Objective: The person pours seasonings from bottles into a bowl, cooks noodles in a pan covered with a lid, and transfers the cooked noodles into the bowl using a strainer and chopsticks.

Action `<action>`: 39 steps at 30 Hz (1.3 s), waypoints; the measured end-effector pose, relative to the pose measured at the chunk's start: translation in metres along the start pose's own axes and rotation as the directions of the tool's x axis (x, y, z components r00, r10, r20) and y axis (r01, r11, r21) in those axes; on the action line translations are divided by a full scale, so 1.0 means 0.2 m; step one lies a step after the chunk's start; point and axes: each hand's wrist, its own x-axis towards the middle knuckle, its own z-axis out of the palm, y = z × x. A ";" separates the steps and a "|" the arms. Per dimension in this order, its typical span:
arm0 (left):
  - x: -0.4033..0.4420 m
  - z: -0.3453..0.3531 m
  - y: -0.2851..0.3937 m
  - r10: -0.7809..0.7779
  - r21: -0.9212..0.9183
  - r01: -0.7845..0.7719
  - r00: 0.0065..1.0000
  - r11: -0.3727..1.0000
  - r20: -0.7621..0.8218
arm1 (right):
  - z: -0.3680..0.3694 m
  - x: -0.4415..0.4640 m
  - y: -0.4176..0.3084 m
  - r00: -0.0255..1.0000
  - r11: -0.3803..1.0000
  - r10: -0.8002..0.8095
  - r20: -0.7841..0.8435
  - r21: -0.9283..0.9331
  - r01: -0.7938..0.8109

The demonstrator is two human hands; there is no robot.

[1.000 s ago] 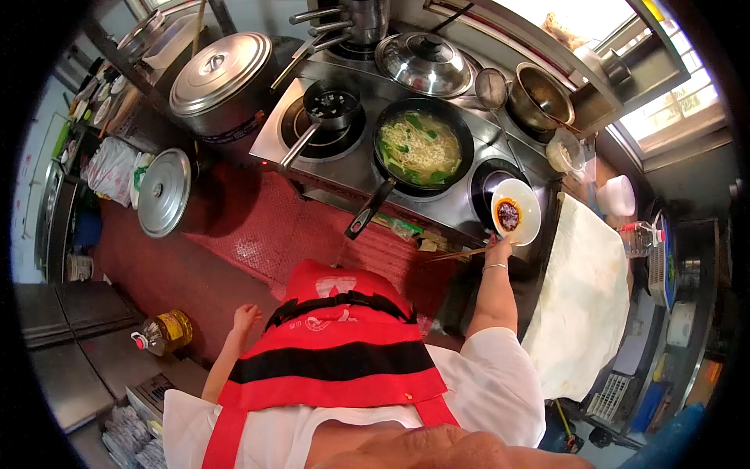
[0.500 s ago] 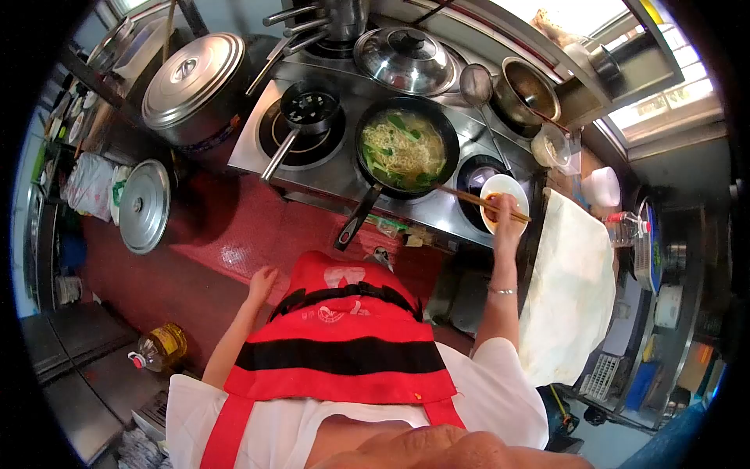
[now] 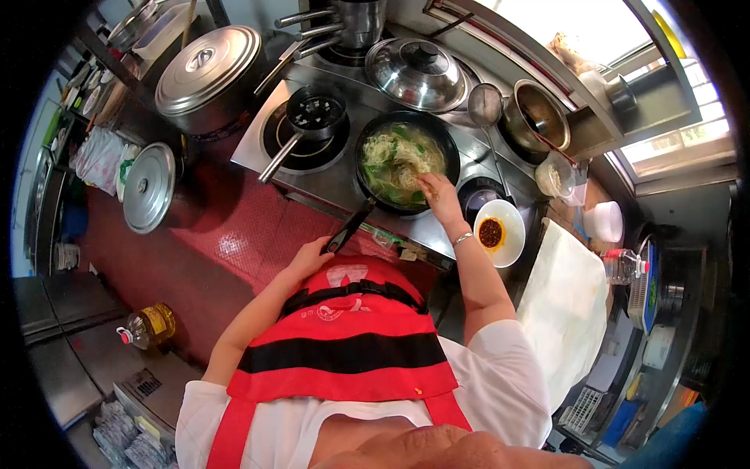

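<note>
A black frying pan with noodles, greens and broth sits on the stove. My left hand is closed round the end of the pan's handle. Over the pan's right side, my right hand is closed with its fingers at the noodles. It held chopsticks half a second ago; they are hard to make out now. Just right of my right wrist stands a white bowl with dark red sauce in it.
Left of the pan is a small saucepan. Behind are a domed lid, a strainer and a metal pot. A large lidded pot stands at the left. At the right lies a white cloth.
My left hand has moved up onto the pan handle. My right hand has gone from above the bowl to the pan. The noodles are now bunched towards my right hand.
</note>
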 end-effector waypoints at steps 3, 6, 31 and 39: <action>0.00 0.02 -0.01 -0.026 -0.008 0.026 1.000 1.000 -0.009 | -0.06 0.01 0.15 0.990 0.996 0.080 -0.114 0.055 -0.074; 0.01 0.03 -0.03 -0.059 -0.042 0.060 0.998 0.997 0.012 | -0.20 0.01 0.17 0.893 0.903 0.413 -0.178 0.207 -0.376; -0.02 0.04 0.00 -0.097 -0.115 0.093 0.995 0.989 -0.030 | 0.12 -0.04 0.45 0.440 -0.067 0.893 0.090 0.996 -0.067; -0.04 0.06 0.03 -0.135 -0.077 0.131 0.989 0.988 -0.053 | -0.03 0.03 0.30 0.803 0.876 0.446 -0.395 0.378 -0.301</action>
